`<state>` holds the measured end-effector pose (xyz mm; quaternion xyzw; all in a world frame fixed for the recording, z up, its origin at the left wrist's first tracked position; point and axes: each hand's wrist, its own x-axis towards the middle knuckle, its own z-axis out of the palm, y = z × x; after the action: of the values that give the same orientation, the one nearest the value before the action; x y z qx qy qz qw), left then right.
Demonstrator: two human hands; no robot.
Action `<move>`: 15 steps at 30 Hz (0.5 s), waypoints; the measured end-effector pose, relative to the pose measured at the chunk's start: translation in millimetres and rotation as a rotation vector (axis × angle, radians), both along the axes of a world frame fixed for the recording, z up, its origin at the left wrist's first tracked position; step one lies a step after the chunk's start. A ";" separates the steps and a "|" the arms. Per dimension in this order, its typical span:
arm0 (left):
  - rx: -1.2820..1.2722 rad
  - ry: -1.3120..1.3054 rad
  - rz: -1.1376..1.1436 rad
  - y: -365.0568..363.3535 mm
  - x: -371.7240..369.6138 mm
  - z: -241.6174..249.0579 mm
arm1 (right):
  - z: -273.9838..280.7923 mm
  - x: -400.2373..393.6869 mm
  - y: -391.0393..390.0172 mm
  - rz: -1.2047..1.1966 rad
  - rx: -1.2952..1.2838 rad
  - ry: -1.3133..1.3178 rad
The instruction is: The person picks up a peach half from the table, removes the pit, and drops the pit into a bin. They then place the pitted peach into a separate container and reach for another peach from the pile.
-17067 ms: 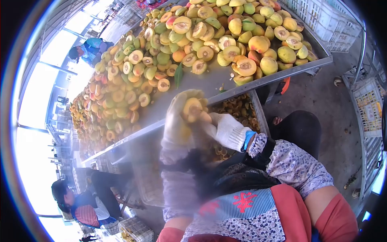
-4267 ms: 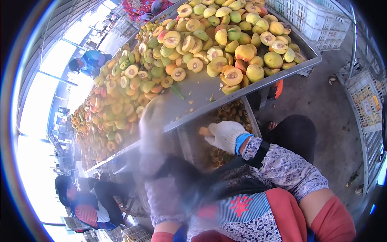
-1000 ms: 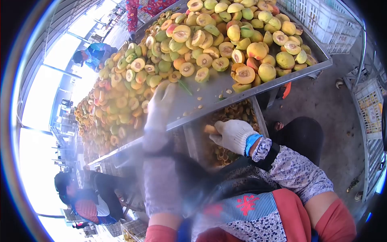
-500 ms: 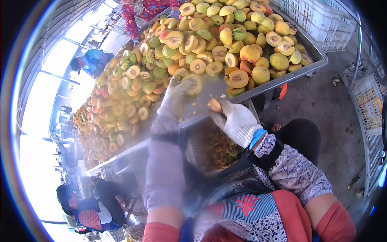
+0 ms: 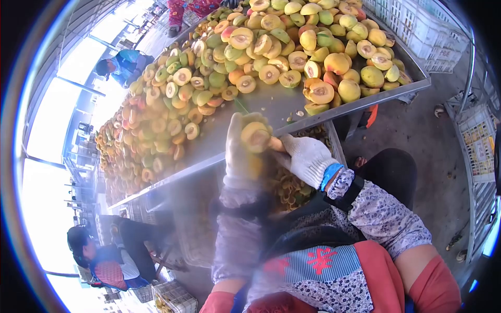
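Observation:
My left hand (image 5: 237, 148), in a pale glove, is wrapped round a halved peach (image 5: 254, 135) with its cut face turned up. My right hand (image 5: 309, 160), in a white knit glove, grips a small tool with a tan handle (image 5: 276, 144). The tool's near end meets the right edge of the peach half; its working tip cannot be made out. Both hands are at the front edge of a metal table (image 5: 276, 106), where many peach halves (image 5: 269, 74) lie heaped, cut faces in various directions.
Below the table edge sits a container of brownish fruit scraps (image 5: 293, 194). White crates (image 5: 436, 39) are stacked at the back right. A seated person (image 5: 112, 261) is at the lower left, another person (image 5: 122, 68) farther back, and patterned sleeves (image 5: 193, 8) show across the table.
My left hand has lifted a peach half from the table and drawn it back toward me. My right hand has stayed nearly in place, its tool now at the fruit.

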<state>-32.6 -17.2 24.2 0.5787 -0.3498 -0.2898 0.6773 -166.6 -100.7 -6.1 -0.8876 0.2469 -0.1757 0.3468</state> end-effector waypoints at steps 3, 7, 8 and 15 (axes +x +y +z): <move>-0.050 0.309 -0.018 -1.7 7.3 -9.7 | -8.3 1.5 1.9 0.020 -0.002 -0.017; -0.107 0.463 0.099 -5.7 -8.7 -11.0 | -13.3 6.2 5.6 0.084 0.163 -0.062; -0.131 0.435 0.195 -6.6 -13.1 -9.8 | -9.6 6.2 6.9 0.083 0.217 -0.012; 0.071 0.184 0.069 10.3 -7.1 -2.1 | -21.1 3.3 19.3 0.180 0.518 -0.100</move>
<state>-39.7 -7.0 22.1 0.5849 -0.2554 -0.3304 0.6954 -163.3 -81.4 -27.2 -0.7780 0.1863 -0.1185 0.5882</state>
